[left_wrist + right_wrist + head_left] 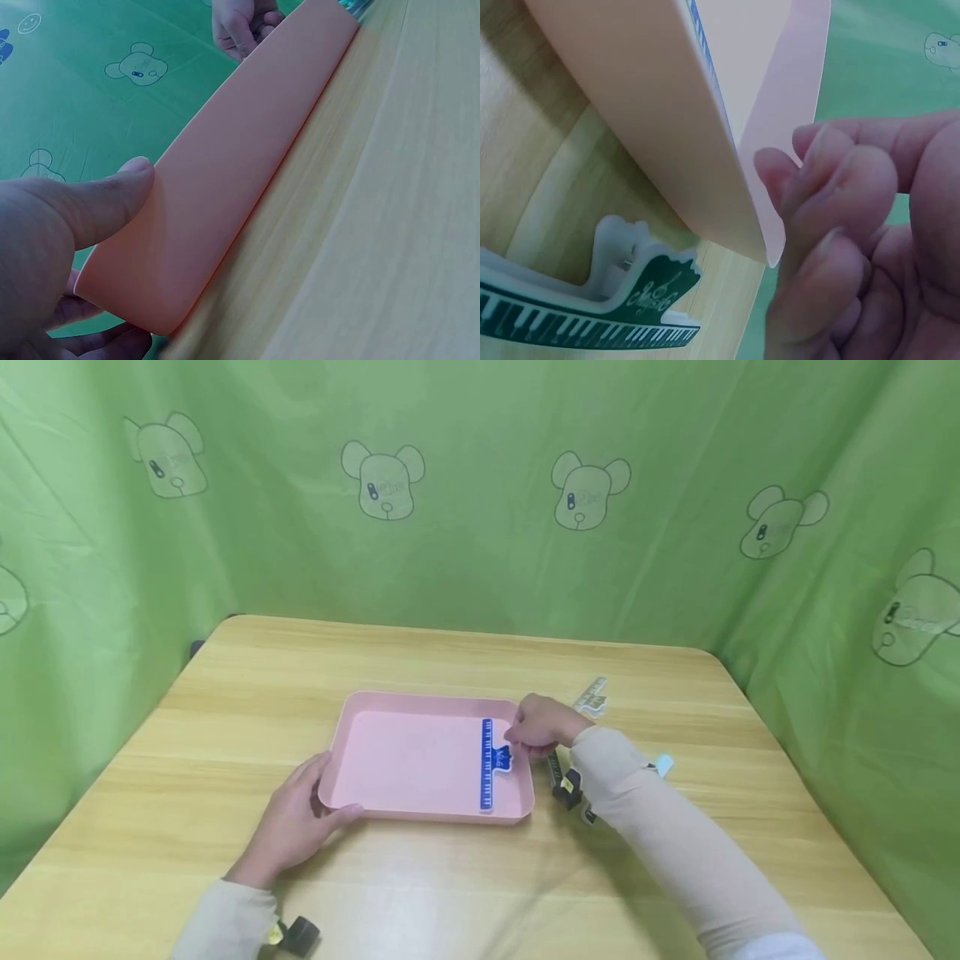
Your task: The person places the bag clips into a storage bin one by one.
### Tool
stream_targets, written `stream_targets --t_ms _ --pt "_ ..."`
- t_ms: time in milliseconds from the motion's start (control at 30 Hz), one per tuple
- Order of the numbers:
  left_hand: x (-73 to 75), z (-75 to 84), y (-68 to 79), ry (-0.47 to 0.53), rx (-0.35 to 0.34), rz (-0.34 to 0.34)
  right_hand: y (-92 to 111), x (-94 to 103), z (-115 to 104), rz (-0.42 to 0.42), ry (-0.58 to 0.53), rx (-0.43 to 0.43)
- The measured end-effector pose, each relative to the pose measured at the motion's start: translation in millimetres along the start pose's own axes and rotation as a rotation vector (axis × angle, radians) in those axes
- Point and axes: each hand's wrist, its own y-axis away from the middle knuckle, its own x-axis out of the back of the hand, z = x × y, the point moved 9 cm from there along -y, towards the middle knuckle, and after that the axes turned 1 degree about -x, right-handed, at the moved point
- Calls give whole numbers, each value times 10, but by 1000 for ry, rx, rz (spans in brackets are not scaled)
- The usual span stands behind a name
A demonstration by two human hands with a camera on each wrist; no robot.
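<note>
My left hand (296,822) grips the front left corner of a shallow pink tray (420,814), thumb on the front wall's rim and fingers around the corner. Inside the tray, along its right side, lies a blue clip (487,768) with a piano-key strip and a short grip tab. My right hand (543,724) is over the right rim, its fingertips right at that tab. In the right wrist view the fingers (855,180) are curled in, with nothing showing between them. Below it, outside the tray, stands a dark green and white clip (592,319) with the same key pattern.
A gold-patterned clip (592,700) lies on the wooden table (225,693) behind the right wrist. A light blue piece (664,765) shows beyond the right sleeve, partly hidden. Green curtain (480,568) surrounds the table's back and sides.
</note>
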Motion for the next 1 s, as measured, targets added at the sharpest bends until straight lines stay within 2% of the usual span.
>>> stream_targets --t_ms 467,800,1000 --pt "10 3 6 -10 18 -13 55 101 136 14 -74 -11" --pt "-8 8 6 -8 12 -13 103 221 272 51 -45 -19" --pt "-17 -8 6 -11 15 -14 127 260 362 43 -80 -44"
